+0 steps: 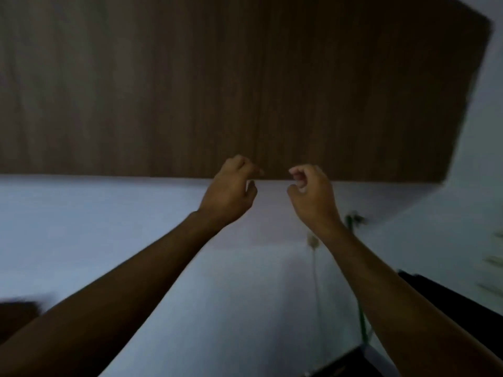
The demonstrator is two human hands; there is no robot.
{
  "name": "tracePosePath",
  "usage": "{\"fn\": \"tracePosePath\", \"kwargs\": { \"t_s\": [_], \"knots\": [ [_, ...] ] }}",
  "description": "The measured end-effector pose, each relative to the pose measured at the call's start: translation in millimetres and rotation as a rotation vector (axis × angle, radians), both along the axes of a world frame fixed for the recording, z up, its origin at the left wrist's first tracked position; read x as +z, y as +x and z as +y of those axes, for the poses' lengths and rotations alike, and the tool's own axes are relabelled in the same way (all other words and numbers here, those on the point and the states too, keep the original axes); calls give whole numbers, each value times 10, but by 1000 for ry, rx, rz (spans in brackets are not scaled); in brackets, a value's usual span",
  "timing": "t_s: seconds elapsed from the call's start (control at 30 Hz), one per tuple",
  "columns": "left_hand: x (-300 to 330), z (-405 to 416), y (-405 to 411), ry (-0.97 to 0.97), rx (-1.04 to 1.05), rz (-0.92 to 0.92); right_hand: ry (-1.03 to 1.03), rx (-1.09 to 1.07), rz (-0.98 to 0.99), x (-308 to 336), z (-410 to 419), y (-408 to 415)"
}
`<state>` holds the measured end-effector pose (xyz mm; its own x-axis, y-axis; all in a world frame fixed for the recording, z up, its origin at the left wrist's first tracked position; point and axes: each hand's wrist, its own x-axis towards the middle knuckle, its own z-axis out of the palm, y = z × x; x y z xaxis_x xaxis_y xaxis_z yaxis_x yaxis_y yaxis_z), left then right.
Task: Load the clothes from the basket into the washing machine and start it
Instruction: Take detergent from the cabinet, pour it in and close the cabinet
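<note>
Wood panel (245,85) ahead | my left hand (228,191) and right hand (313,194) raised, fingers loosely curled, holding nothing

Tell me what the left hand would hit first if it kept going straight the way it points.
Probably the lower edge of the dark wood panel: the left hand reaches up toward it, empty, fingers loosely curled. Depth is unclear.

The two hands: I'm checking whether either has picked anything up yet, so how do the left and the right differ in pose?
The left hand shows its back, with its fingers curled over the lower edge of the brown wooden panel; the right hand is turned so its curled fingertips show. The left hand sits slightly higher than the right hand. Both are raised side by side, loosely curled, apart from each other, and hold nothing.
</note>
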<state>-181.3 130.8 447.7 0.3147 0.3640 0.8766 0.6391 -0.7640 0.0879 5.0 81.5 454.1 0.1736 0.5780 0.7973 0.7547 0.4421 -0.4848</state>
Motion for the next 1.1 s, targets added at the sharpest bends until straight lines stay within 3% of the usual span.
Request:
{"fn": "tracePosePath", "kwargs": {
  "t_s": [0.2,0.3,0.63,0.83,1.1],
  "knots": [
    [352,-97,-758,117,281,73,47,123,-74,389,100,-566],
    [387,-50,-942,143,357,134,-28,159,-111,408,213,-763],
    [248,460,-927,41,546,339,-109,-232,-539,39,781,-900],
    [329,759,-821,137,646,444,-54,-357,-751,87,1149,-899],
    [338,996,-589,257,746,377,110,-477,-732,-27,1499,-1028]
  ]
}}
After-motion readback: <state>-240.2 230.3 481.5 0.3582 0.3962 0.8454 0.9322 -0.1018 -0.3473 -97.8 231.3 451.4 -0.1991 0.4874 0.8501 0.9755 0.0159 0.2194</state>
